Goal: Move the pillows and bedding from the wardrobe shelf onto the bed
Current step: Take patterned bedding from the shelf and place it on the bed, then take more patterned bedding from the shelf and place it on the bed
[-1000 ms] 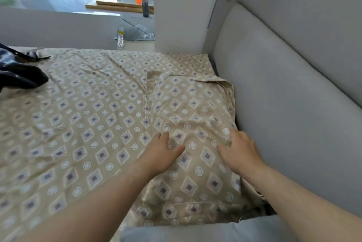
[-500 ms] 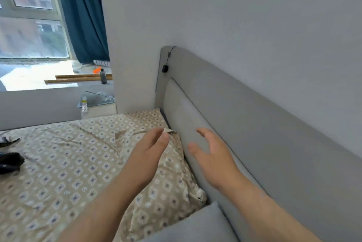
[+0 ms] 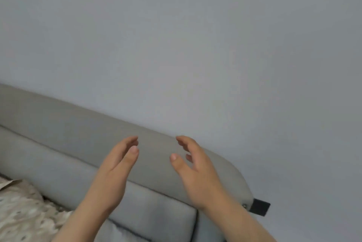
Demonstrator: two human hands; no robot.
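Left hand (image 3: pixel 113 175): up in the air, fingers loosely spread, holding nothing.
Right hand (image 3: pixel 199 173): level with it and apart, fingers relaxed, empty.
Pillow (image 3: pixel 19 212): patterned, blurred, low left against the headboard (image 3: pixel 78 124).
Wall (image 3: pixel 176 45): plain grey.

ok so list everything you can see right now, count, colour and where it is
wall: one, pale grey, fills the upper part of the view
headboard: one, grey and padded, slants from the left edge down to the lower right, against the wall
black tab: one, black, at the headboard's right end; what it is cannot be told
patterned bedding: one patch, beige with a pale pattern, lower left corner, blurred
left hand: one, raised in front of the headboard, fingers straight, holds nothing
right hand: one, raised beside the left hand and apart from it, fingers loosely curved, holds nothing
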